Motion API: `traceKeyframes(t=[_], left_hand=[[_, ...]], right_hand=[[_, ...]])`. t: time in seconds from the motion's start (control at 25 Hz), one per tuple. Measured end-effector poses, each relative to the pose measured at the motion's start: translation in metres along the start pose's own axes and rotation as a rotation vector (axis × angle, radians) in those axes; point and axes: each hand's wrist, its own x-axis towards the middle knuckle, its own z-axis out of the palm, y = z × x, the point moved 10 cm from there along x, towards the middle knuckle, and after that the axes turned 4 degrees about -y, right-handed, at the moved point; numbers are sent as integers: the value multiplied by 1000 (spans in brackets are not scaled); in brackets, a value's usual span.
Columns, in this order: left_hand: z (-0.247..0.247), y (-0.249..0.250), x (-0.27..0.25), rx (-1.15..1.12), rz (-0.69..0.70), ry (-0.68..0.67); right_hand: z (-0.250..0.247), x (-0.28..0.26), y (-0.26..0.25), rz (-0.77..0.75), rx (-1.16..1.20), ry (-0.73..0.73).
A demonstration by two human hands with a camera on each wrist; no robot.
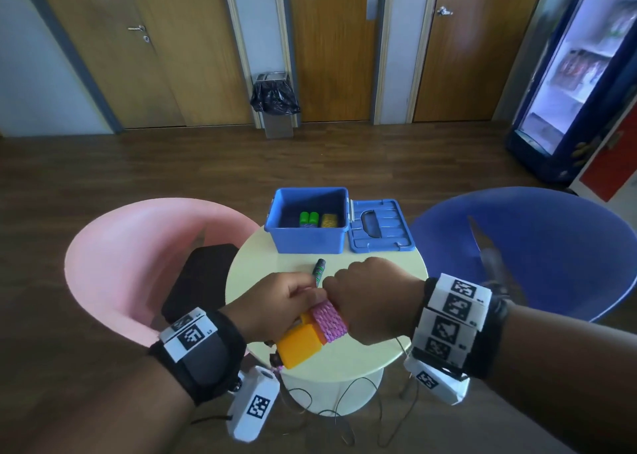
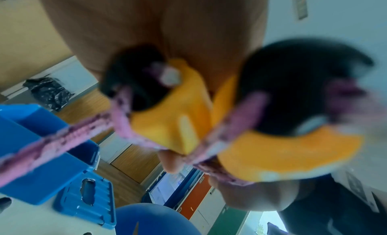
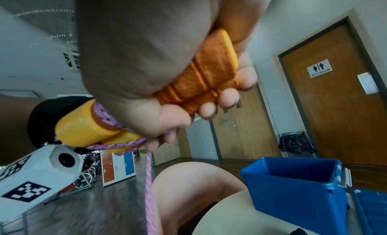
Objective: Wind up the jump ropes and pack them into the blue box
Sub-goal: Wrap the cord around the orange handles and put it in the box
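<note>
Gripping the orange handles (image 1: 299, 345) in the right hand (image 1: 370, 298), left hand (image 1: 275, 302) pinching pink rope (image 1: 329, 321) coiled crosswise round them, above the table's (image 1: 372, 357) near edge; blue box (image 1: 306, 243) straight ahead, nearer the right.

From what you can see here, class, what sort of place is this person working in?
Probably a shared lounge or lobby in a public building, not a home. A wooden door carries a restroom sign, a lit drinks fridge stands by the wall, and a lined bin sits between the doors.
</note>
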Motion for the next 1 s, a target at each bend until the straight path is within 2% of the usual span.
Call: traceKeyframes(t=[0.2,0.36,0.44,0.6,0.68,0.76,0.84,1.0], left_hand=[[0,-17,-1,-73,-71,94],[2,-22,-2,-150,-116,51],[3,-17,-4,-344,-80,-17],[-1,-12,-7,-717,-8,-57],[1,-31,-4,-837,-63,-9],[7,-57,-2,-1072,-151,81],[24,-54,1,-1309,-119,108],[23,-20,4,-1454,20,266]], right_hand=[[13,-6,5,18,162,4],[1,-8,5,-12,124,93],[-13,-12,3,-64,82,205],[-36,-25,5,-142,196,498],[-49,-29,6,-110,224,589],[-59,-31,8,-55,255,649],[-69,-33,10,21,273,691],[-79,-33,18,179,290,689]])
